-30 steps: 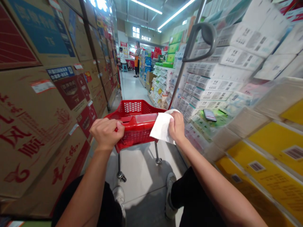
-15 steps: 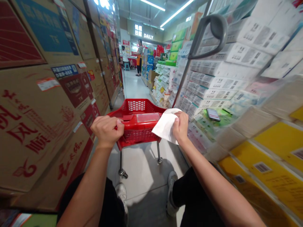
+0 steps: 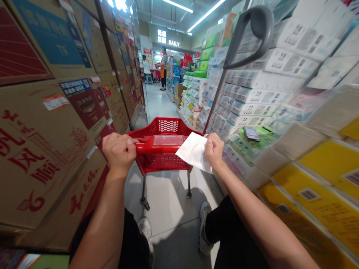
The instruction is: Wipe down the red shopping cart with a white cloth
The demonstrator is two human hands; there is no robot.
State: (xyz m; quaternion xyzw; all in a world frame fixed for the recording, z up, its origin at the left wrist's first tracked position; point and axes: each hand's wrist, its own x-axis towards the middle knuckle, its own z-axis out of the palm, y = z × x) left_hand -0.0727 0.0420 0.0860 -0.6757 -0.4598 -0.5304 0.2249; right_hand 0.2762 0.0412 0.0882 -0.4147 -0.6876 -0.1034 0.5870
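Ahead of me stands a red shopping cart (image 3: 164,162) with a perforated plastic basket; the part of it I see inside is partly hidden by its handle. My left hand (image 3: 119,152) is wrapped round the left end of the red cart handle (image 3: 159,147). In my right hand (image 3: 214,150) a thin white sheet (image 3: 194,149), paper or tissue by its look, is pinched between thumb and fingers. The sheet hangs over the right end of the handle and covers it, so whether my right fingers also grip the handle is hidden.
Stacked cartons (image 3: 36,149) wall the left side. On the right rise white packs (image 3: 291,61) and yellow packs (image 3: 316,183). A grey loop handle (image 3: 266,41) on a pole juts in from the right. Down the aisle floor (image 3: 159,104) stands a person in an orange apron (image 3: 163,71).
The cart handle and my left hand have shifted slightly left in view. The white sheet has swung left and lies flatter; its upper curl is gone. Both hands keep their hold.
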